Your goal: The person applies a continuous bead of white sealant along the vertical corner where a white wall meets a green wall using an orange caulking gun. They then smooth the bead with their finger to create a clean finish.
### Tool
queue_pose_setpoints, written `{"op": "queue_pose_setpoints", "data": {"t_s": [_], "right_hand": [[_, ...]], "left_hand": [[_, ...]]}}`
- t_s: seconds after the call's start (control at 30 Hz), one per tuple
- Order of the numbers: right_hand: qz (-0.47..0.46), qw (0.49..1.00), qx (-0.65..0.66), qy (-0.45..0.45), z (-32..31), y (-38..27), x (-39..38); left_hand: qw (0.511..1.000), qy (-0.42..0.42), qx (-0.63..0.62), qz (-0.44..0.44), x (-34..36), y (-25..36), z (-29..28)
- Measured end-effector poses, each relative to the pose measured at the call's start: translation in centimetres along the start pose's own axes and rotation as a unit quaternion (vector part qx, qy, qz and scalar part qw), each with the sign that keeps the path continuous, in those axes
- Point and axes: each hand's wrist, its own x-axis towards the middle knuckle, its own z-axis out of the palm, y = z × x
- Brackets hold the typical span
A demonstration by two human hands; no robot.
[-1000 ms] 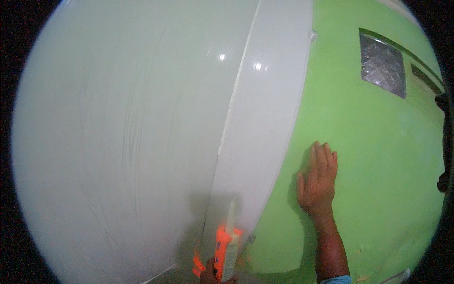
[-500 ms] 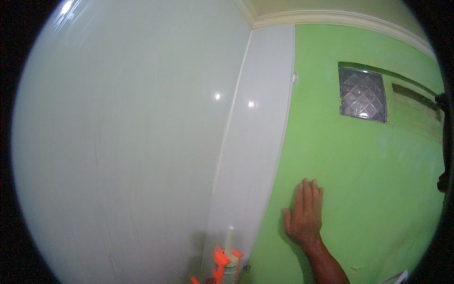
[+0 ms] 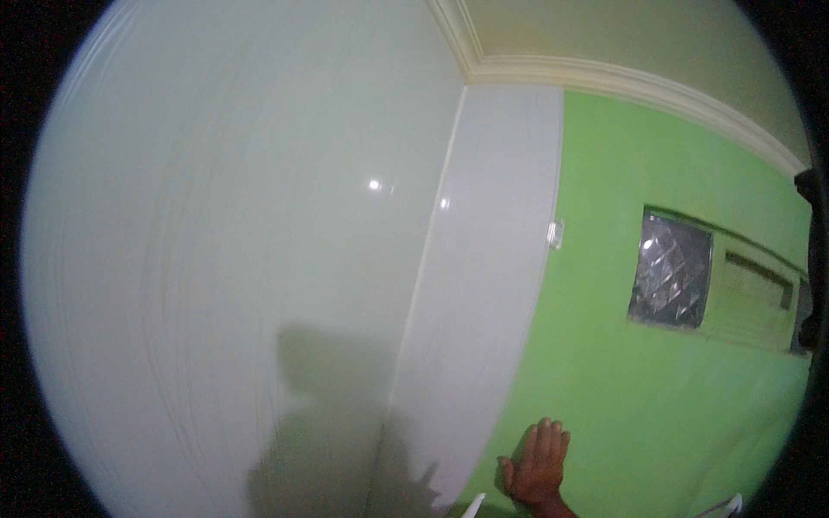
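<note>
My right hand (image 3: pixel 537 466) lies flat on the green wall (image 3: pixel 596 380), low in the view, fingers stretched upward and thumb out to the left. It holds nothing. Just left of it, at the lower edge, pokes up a pale nozzle tip (image 3: pixel 474 504); the body below it is out of view. Beside the green paint runs a narrow white glossy wall panel (image 3: pixel 484 259), whose right edge stands near my thumb. My left hand is out of the picture.
A wide glossy white wall (image 3: pixel 216 216) fills the left, with a dark shadow low on it. A small clear clip (image 3: pixel 555 235) sits at the narrow panel's edge. Right are a patterned glass block (image 3: pixel 672 272) and a recess. Cream cornice (image 3: pixel 604 73) runs along the ceiling.
The view has tilted upward, so wall features and my right hand sit lower. The orange caulking gun has dropped out of sight except for a nozzle tip, now nearer my right hand.
</note>
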Motion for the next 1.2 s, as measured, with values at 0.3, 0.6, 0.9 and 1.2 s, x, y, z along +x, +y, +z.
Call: {"op": "queue_pose_setpoints", "data": {"t_s": [0.3, 0.6, 0.9, 1.2], "right_hand": [[0.044, 0.996, 0.064, 0.035, -4.2, -3.9, 2.1], [-0.076, 0.970, 0.007, 0.231, -15.1, 0.3, 40.2], [-0.032, 0.986, -0.098, 0.128, -14.6, 3.4, 63.6], [-0.015, 0.986, -0.119, 0.114, -13.1, 2.8, 66.8]], "left_hand": [[0.998, -0.057, -0.004, -0.003, -2.8, 6.8, -5.3], [0.996, -0.086, -0.008, -0.003, -4.9, 7.4, -7.2], [0.994, -0.105, -0.015, -0.003, -6.2, 7.4, -7.4], [0.993, -0.119, -0.016, -0.009, -6.7, 6.5, -7.7]]}}
